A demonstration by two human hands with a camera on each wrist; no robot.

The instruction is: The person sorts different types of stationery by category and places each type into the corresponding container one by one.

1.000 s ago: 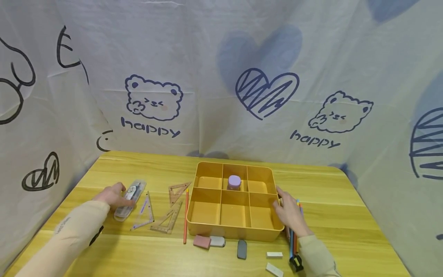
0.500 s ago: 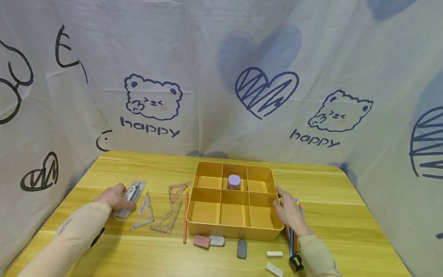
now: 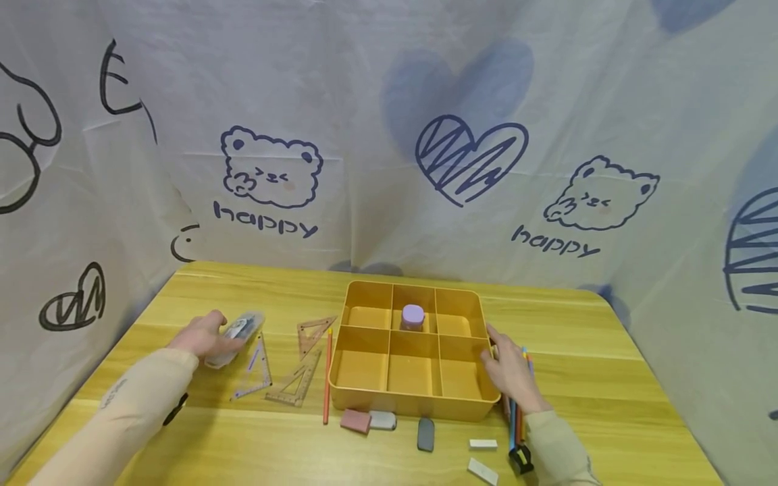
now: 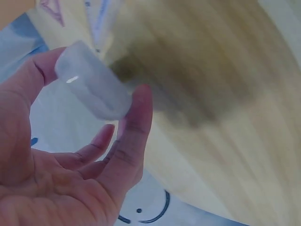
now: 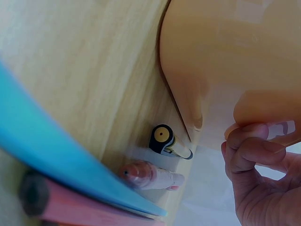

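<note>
My left hand pinches a clear plastic case between thumb and fingers at the left of the table. In the left wrist view the case shows end-on, raised over the wood with a shadow beneath. Dark items show through its lid in the head view. At the yellow compartment tray, my right hand grips the right side wall by its rim. The right wrist view has the fingers curled at that wall. A small lilac-topped container stands in the tray's back middle compartment.
Set squares and an orange pencil lie between case and tray. In front are a pink eraser, a dark grey eraser and white blocks. Pens and pencils lie by the right forearm. A printed cloth hangs behind.
My left hand has lifted the clear case slightly off the table and tilted it, moving a little up and right. The right hand stays at the tray's side.
</note>
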